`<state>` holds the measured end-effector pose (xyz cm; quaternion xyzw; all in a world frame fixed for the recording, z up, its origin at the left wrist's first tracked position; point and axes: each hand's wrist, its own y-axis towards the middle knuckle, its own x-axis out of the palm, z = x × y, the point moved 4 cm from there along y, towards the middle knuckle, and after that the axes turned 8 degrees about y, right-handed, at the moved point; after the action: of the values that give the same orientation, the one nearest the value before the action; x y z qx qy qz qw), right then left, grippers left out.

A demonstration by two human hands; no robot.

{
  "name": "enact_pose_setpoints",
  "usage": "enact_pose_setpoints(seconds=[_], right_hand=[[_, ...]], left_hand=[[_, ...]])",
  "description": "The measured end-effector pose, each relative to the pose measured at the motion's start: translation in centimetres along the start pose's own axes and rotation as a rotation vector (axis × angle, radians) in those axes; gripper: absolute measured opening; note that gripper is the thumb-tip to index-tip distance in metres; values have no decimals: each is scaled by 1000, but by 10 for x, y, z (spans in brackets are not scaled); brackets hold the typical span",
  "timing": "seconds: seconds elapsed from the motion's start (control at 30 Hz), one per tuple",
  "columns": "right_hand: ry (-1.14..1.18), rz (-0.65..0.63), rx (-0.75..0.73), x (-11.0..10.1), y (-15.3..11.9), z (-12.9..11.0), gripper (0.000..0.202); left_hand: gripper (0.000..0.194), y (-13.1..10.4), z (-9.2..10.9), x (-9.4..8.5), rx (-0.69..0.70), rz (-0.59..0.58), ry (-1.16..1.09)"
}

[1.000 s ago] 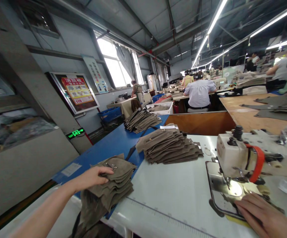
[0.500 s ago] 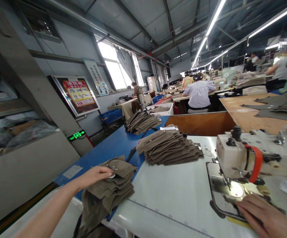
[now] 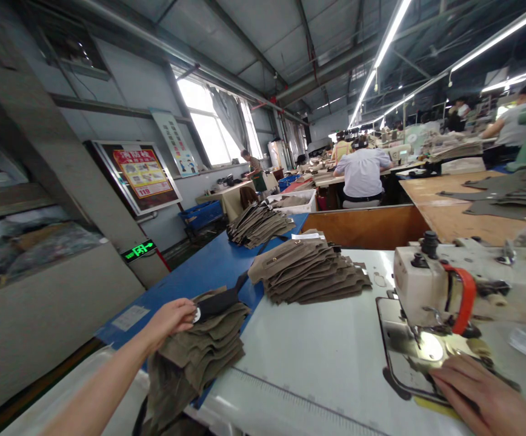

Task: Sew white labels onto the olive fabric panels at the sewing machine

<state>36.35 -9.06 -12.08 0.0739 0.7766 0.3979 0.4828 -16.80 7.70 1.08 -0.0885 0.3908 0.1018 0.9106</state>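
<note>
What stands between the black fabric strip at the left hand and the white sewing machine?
Only the brown fabric pile beneath the strip; past it, bare white tabletop. The right hand partly covers the metal plate.

1 head-worn camera looks forward and down over a worktable (image 3: pixel 317 351).

Matt, brown-grey cloth in the fabric stack (image 3: pixel 311 269), edges looking rough; smooth, softly glossy pale bench (image 3: pixel 308 345) under it. Over on the sewing machine (image 3: pixel 420 284), polished metal plate (image 3: pixel 397 333) gleaming, smooth orange guard (image 3: pixel 465 300) looking like plastic, and brown wooden panel (image 3: pixel 367 225) beyond, faintly shiny.
</note>
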Motion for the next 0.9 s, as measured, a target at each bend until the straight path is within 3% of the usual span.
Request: enact_pose_setpoints(seconds=[0.13, 0.23, 0.4, 0.5, 0.53, 0.6, 0.67, 0.73, 0.83, 0.9], right_hand=[[11, 1, -4, -1, 0, -1, 34], [7, 9, -14, -3, 2, -3, 34], [-13, 10, -21, -4, 2, -5, 35], [8, -11, 12, -1, 1, -3, 33], [20, -19, 30, 0, 0, -3, 33], [44, -43, 71, 2, -1, -2, 33], [65, -75, 116, 4, -1, -2, 33], [85, -118, 164, 4, 0, -2, 32], [108, -161, 228, 3, 5, -4, 29], [110, -167, 261, 0, 8, -8, 28]], left_hand=[[14, 0, -3, 0, -17, 146, -34], [12, -1, 6, -12, 24, 353, -24], [25, -15, 50, -38, 179, 732, 102], [27, -33, 82, -29, 351, 800, 199], [25, -39, 90, -17, 425, 744, 249], [21, -55, 101, 24, 617, 536, 391], [21, -76, 100, 83, 852, 277, 543], [22, -103, 91, 147, 1062, 95, 607], [21, -143, 82, 228, 1199, -36, 559], [20, -168, 87, 263, 1237, -54, 478]])
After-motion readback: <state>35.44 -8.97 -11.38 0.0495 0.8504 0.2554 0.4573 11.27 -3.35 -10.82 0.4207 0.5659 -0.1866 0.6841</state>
